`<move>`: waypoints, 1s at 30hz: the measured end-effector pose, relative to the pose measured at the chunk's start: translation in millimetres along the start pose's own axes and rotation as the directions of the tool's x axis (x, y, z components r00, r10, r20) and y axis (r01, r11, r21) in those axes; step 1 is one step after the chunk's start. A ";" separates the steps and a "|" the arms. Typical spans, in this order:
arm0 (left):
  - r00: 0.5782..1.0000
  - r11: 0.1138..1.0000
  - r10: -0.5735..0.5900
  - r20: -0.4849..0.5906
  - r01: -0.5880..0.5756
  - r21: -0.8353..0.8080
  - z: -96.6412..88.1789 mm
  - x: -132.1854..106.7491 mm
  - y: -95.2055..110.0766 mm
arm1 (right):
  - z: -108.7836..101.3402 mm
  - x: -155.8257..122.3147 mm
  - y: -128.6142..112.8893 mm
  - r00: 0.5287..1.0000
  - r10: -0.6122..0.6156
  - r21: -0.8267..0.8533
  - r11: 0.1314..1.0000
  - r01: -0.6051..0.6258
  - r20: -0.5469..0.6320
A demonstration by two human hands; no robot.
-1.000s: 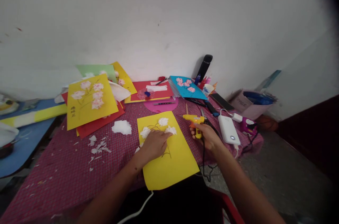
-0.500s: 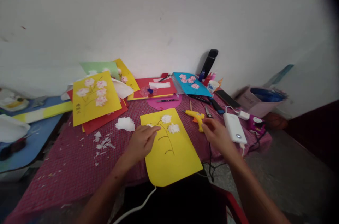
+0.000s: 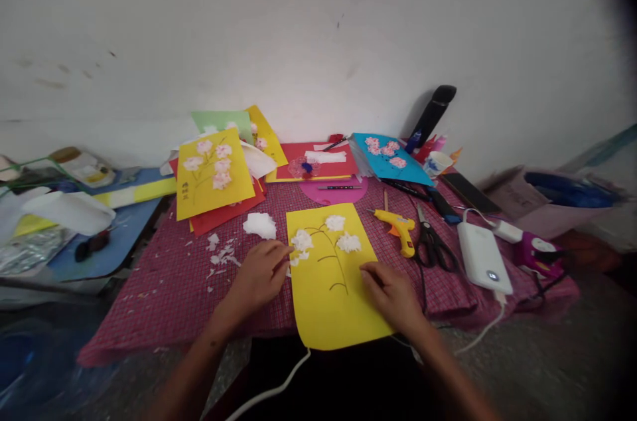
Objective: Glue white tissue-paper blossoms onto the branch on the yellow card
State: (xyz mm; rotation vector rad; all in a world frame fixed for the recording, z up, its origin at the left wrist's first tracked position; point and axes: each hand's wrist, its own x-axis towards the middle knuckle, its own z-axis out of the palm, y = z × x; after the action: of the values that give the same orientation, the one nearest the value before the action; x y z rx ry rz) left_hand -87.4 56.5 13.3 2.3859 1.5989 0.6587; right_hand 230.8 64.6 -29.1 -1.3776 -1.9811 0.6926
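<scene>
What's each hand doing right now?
Left hand: fingers curled at the yellow sheet edge; grip cannot be told.
Right hand: open, resting on the sheet, holding nothing.

Your left hand [image 3: 259, 275] rests at the yellow sheet's [image 3: 333, 308] left edge, fingertips by a white paper flower [image 3: 301, 240]; your right hand [image 3: 393, 291] presses its right edge, the glue gun [image 3: 398, 225] lying beyond.

Left hand [image 3: 259, 275] perhaps curled, right hand [image 3: 393, 291] flat

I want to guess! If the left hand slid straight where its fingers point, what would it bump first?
Probably the nearest white paper flower on the yellow sheet; the left hand is right beside it.
</scene>
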 end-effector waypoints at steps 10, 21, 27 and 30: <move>0.991 0.972 -0.099 0.085 0.078 0.221 6.0 12.2 11.9 | 3.0 -4.4 -0.1 1.000 -0.015 0.002 1.000 0.015 -0.018; 0.994 0.991 -0.089 0.068 0.082 0.107 6.7 11.8 12.9 | 0.8 -6.8 -3.7 0.997 -0.005 0.080 0.997 0.011 -0.071; 0.997 0.997 -0.055 -0.050 0.052 -0.064 5.3 7.4 41.4 | 14.6 -11.9 -44.0 0.993 0.115 0.348 0.930 -0.118 0.029; 0.996 0.990 -0.020 -0.091 0.007 -0.141 9.5 6.0 60.5 | 27.1 -11.7 -60.3 0.991 0.132 0.457 0.879 -0.133 0.035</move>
State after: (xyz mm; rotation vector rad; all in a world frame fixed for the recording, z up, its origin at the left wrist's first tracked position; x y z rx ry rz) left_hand -31.0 38.7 30.5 2.2722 1.5461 0.8613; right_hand 176.5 32.4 -6.3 -1.2200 -1.5905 1.1438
